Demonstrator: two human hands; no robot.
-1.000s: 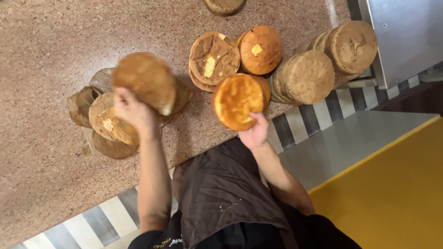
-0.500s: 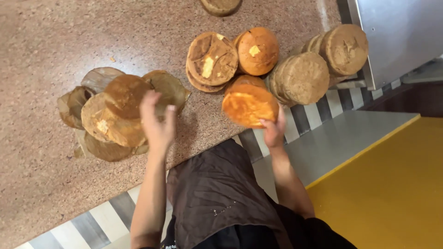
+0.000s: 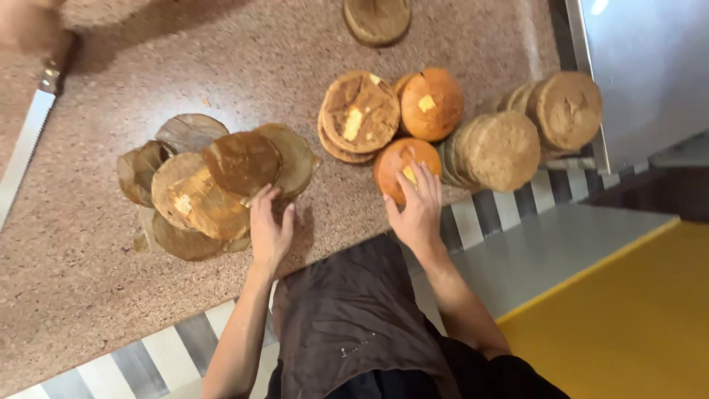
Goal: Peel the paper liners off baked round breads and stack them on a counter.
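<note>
Hands: left hand (image 3: 269, 225) loose and open, fingertips on the edge of the brown crust pile (image 3: 214, 181); right hand (image 3: 417, 210) flat on top of an orange cake round (image 3: 402, 166), not gripping it.
Cake round: near the surface (image 3: 111, 310) edge, touching the stacked rounds (image 3: 491, 148).
Why: crust trimmings kept left, away from whole rounds, looks like.
Knife (image 3: 26, 144): far left.

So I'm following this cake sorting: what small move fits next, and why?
Probably lift the orange round cake clear of the counter. The right hand lies flat on it with fingers spread, at the counter edge, while the left hand touches the pile of brown discs.
</note>
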